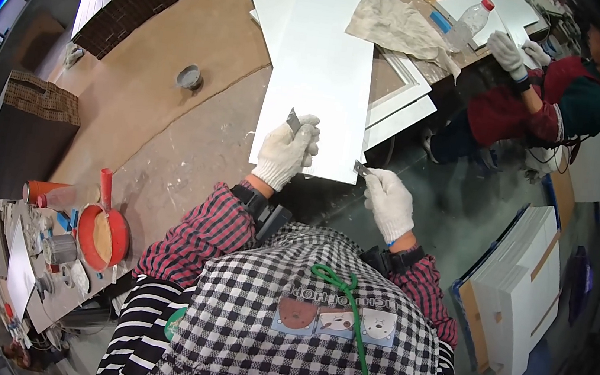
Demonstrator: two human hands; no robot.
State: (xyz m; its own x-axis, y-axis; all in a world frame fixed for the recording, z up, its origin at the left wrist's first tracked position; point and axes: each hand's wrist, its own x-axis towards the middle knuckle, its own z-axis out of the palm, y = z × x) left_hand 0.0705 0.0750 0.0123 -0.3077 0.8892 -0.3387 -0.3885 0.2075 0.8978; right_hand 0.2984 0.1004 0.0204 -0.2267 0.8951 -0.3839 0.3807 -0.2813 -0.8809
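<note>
red pan | grey tin | plastic bottle | crumpled cloth

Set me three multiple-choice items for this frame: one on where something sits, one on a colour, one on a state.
1. Where does the red bowl sit?
A. On the cluttered bench at the person's left
B. On the long white panel
C. On the stack of white boards

2. What colour are the gloves on the left hand and right hand?
A. Black
B. White
C. Blue

3. What is the left hand doing?
A. Lying flat and empty on the floor
B. Gripping a small metal blade over the near end of the white panel
C. Holding the plastic bottle

Answers:
1. A, the bowl stands among tins and tools on the bench at lower left.
2. B, both hands wear white knit gloves.
3. B, the fingers close round a grey blade above the panel's near edge.
</note>
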